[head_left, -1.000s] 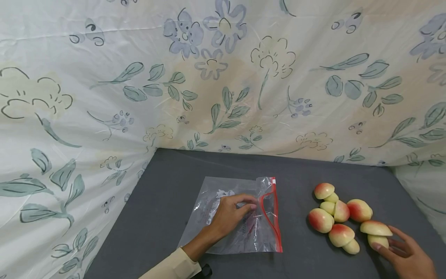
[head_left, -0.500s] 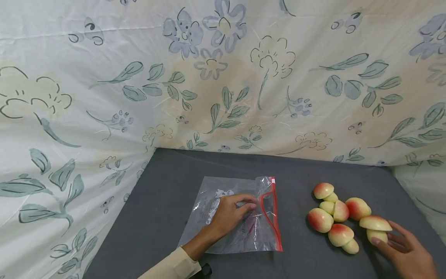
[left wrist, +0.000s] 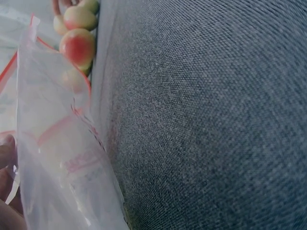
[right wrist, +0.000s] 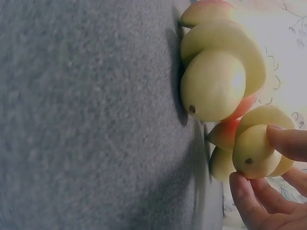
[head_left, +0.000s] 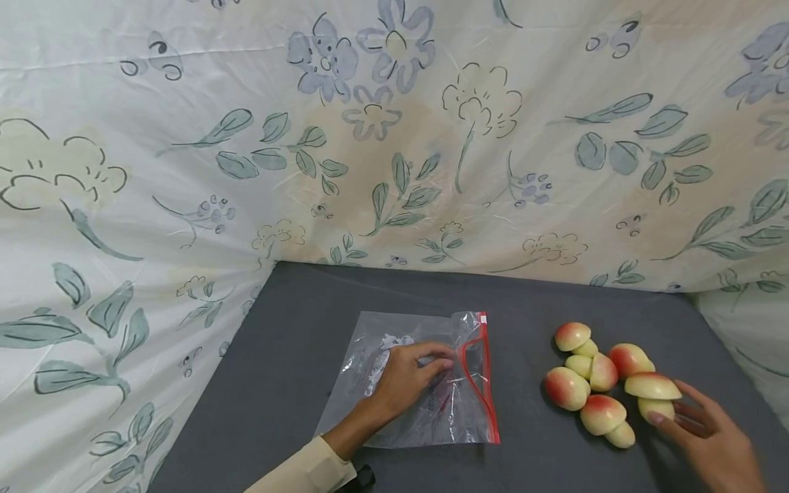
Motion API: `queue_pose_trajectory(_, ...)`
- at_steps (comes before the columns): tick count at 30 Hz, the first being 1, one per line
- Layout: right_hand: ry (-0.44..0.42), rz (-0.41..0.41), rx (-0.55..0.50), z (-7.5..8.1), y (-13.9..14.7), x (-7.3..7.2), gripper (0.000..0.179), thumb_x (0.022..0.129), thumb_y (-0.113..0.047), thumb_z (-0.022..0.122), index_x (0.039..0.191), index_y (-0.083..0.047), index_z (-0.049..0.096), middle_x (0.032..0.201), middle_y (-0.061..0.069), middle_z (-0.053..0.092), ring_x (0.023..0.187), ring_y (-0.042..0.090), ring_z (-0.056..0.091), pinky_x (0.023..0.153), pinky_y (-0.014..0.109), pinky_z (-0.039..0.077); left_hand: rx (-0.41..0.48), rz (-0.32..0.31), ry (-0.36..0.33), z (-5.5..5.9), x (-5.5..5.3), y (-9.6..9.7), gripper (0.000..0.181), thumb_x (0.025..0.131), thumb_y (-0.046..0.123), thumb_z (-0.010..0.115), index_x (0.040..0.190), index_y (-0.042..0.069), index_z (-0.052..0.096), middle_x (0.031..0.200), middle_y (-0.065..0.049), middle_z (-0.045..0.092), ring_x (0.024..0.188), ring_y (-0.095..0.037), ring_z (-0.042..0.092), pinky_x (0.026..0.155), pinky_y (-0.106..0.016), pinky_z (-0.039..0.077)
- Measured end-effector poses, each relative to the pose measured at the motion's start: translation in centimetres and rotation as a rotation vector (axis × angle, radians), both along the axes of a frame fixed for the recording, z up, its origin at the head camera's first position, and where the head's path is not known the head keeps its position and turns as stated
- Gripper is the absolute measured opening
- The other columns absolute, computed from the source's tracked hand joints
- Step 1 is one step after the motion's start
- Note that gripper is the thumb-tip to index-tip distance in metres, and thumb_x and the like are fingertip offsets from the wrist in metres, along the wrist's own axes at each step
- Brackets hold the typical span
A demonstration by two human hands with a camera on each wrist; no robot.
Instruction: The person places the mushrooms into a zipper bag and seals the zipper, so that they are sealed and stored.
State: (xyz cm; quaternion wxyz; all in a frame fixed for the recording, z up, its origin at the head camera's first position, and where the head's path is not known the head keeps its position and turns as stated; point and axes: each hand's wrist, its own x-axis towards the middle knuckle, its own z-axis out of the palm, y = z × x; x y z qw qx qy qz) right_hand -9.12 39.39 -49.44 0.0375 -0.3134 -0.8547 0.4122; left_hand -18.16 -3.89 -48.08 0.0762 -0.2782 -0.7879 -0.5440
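Observation:
My right hand (head_left: 709,435) grips a toy mushroom (head_left: 652,387) by its pale stem, between thumb and fingertips. In the right wrist view this mushroom (right wrist: 254,151) appears raised off the cloth, its cap turned away. Close to its left lies a cluster of several like mushrooms (head_left: 567,389) with red and yellow caps. My left hand (head_left: 409,373) is over a clear zip bag (head_left: 459,421), thumb and fingers pinching the film near its red-edged mouth. The left wrist view shows the bag's film (left wrist: 53,148) lifted and the mouth gaping; part of the hand is out of frame.
A dark grey cloth (head_left: 277,383) covers the table. White floral fabric (head_left: 394,205) hangs along the back and sides like a wall. The bag's white slider (head_left: 483,319) sits at the far end of its red zip.
The right hand has moved left and slightly up with the mushroom, nearer the cluster. The left hand and the bag have stayed in place.

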Motion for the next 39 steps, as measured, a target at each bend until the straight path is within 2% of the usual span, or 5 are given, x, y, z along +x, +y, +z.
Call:
queue_pose_trajectory(20, 0.051, 0.093, -0.015, 1.2, -1.8, -0.3, 0.094, 0.102, -0.042, 0.072, 0.171, -0.016, 0.016, 0.164, 0.036, 0.032, 0.137, 0.060, 0.044, 0.099, 0.065, 0.050, 0.007, -0.007, -0.012, -0.2, 0.0, 0.0, 0.013, 0.095, 0.015, 0.081, 0.108, 0.018, 0.082, 0.105, 0.009, 0.081, 0.103, -0.006, 0.075, 0.089, -0.027, 0.061)
queue_pose_trajectory(25, 0.079, 0.107, 0.018, 1.4, -2.3, -0.3, 0.090, 0.102, -0.036, 0.073, 0.171, -0.015, 0.018, 0.159, 0.040, 0.038, 0.134, 0.058, 0.047, 0.095, 0.063, 0.052, 0.000, -0.006, -0.019, -0.2, 0.0, 0.0, 0.013, 0.095, 0.015, 0.081, 0.107, 0.018, 0.082, 0.105, 0.009, 0.081, 0.103, -0.005, 0.075, 0.089, -0.027, 0.061)
queue_pose_trajectory(33, 0.081, 0.121, -0.033, 2.0, -3.1, -0.4, 0.091, 0.102, -0.028, 0.074, 0.172, -0.020, 0.015, 0.158, 0.040, 0.038, 0.136, 0.060, 0.045, 0.097, 0.068, 0.049, 0.010, -0.013, -0.033, -0.2, 0.1, 0.0, 0.013, 0.095, 0.016, 0.080, 0.108, 0.019, 0.082, 0.106, 0.010, 0.081, 0.103, -0.007, 0.075, 0.089, -0.026, 0.060)
queue_pose_trajectory(36, 0.099, 0.138, -0.002, 2.2, -3.3, -0.3, 0.090, 0.102, -0.026, 0.074, 0.171, -0.018, 0.018, 0.155, 0.041, 0.041, 0.133, 0.060, 0.048, 0.091, 0.063, 0.054, 0.010, -0.015, -0.032, -0.2, 0.1, 0.0, 0.014, 0.095, 0.017, 0.080, 0.109, 0.020, 0.082, 0.106, 0.010, 0.081, 0.103, -0.007, 0.075, 0.089, -0.027, 0.060)
queue_pose_trajectory(39, 0.115, 0.164, 0.036, 2.3, -3.5, -0.2, 0.088, 0.102, -0.029, 0.075, 0.171, -0.015, 0.021, 0.150, 0.042, 0.045, 0.129, 0.060, 0.051, 0.080, 0.049, 0.060, 0.008, -0.016, -0.035, -0.2, 0.1, 0.0, 0.014, 0.095, 0.016, 0.080, 0.109, 0.020, 0.082, 0.106, 0.010, 0.081, 0.104, -0.007, 0.075, 0.090, -0.027, 0.060)
